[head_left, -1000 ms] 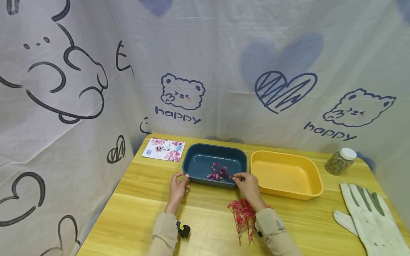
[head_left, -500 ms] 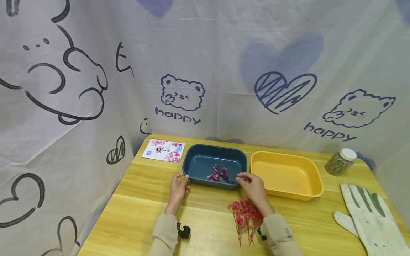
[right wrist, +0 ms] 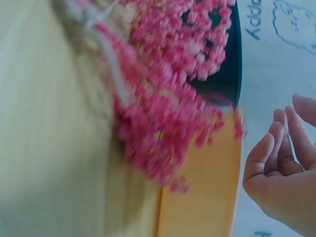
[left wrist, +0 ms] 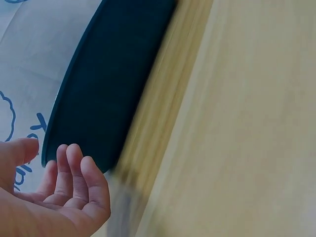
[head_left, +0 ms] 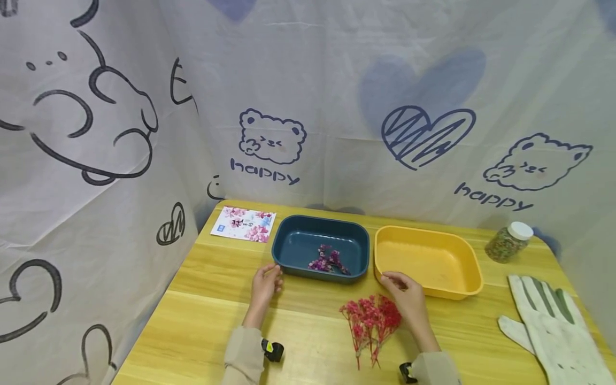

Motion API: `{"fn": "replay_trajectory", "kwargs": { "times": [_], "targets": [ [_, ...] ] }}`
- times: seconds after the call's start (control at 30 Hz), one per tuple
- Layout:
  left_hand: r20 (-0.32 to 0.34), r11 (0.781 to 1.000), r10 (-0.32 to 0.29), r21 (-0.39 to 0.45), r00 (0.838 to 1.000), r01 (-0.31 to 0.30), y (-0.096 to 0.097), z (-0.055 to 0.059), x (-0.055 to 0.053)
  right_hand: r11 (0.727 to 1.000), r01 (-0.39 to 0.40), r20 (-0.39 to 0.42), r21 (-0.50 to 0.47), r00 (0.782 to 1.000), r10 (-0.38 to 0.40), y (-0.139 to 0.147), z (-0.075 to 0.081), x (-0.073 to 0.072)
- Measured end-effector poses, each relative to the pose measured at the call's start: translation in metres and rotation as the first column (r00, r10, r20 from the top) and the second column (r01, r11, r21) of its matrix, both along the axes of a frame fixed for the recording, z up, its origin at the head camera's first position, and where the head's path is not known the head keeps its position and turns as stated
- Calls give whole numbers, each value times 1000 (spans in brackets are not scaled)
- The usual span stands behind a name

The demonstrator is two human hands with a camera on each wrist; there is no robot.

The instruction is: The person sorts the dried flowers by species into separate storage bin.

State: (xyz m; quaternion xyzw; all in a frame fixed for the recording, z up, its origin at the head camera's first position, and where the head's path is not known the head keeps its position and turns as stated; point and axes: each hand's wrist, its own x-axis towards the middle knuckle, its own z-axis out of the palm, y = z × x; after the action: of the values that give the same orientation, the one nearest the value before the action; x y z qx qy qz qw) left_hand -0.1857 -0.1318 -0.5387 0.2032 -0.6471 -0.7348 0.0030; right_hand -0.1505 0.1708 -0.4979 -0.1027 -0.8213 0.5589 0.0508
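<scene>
At the front left corner of the dark blue tray (head_left: 298,246), my left hand (head_left: 263,286) has loosely bent fingers. In the left wrist view its thumb stands apart from the fingers (left wrist: 74,170), with nothing between them. Small purple dried flowers (head_left: 327,260) lie inside the blue tray near its front wall. My right hand (head_left: 406,299) is in front of the yellow tray (head_left: 430,262), fingers loosely curled and holding nothing. Just to its left, a bunch of pinkish-red dried flowers (head_left: 367,321) lies on the table, also large in the right wrist view.
A flowery printed packet (head_left: 243,224) lies left of the blue tray. A white-lidded jar (head_left: 509,243) of small mixed bits stands right of the yellow tray. Nearer on the right lies a white glove (head_left: 553,331). A printed curtain (head_left: 337,107) hangs behind the table (head_left: 202,310).
My right hand has moved right and nearer, from the purple flowers to in front of the yellow tray, leaving them in the blue tray. My left hand's thumb has come off the tray's corner.
</scene>
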Motion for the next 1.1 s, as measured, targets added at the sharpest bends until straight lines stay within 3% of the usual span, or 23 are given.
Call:
{"fn": "replay_trajectory", "kwargs": {
  "times": [0.23, 0.4, 0.53, 0.67, 0.83, 1.1],
  "targets": [
    [11, 997, -71, -22, 997, 71, 11, 3, 25, 992, 125, 49, 27, 991, -126, 33, 0, 15],
    [-25, 987, -158, 12, 987, 158, 34, 8, 44, 964, 265, 70, 18, 962, -265, 64, 0, 23],
    [-75, 968, -251, -24, 965, 250, 57, 5, 57, 924, 382, 95, 22, 919, -383, 87, -2, 26],
    [-117, 937, -346, -102, 931, 336, 78, -4, 68, 878, 478, 53, 20, 876, -479, 102, -8, 26],
    [-118, 909, -407, -152, 906, 389, 98, -11, 82, 858, 512, 65, 47, 856, -514, 120, -20, 22],
    [-60, 865, -436, -302, 898, 401, 118, -21, 104, 862, 502, 97, 69, 857, -507, 132, -31, 20]
  ]
}}
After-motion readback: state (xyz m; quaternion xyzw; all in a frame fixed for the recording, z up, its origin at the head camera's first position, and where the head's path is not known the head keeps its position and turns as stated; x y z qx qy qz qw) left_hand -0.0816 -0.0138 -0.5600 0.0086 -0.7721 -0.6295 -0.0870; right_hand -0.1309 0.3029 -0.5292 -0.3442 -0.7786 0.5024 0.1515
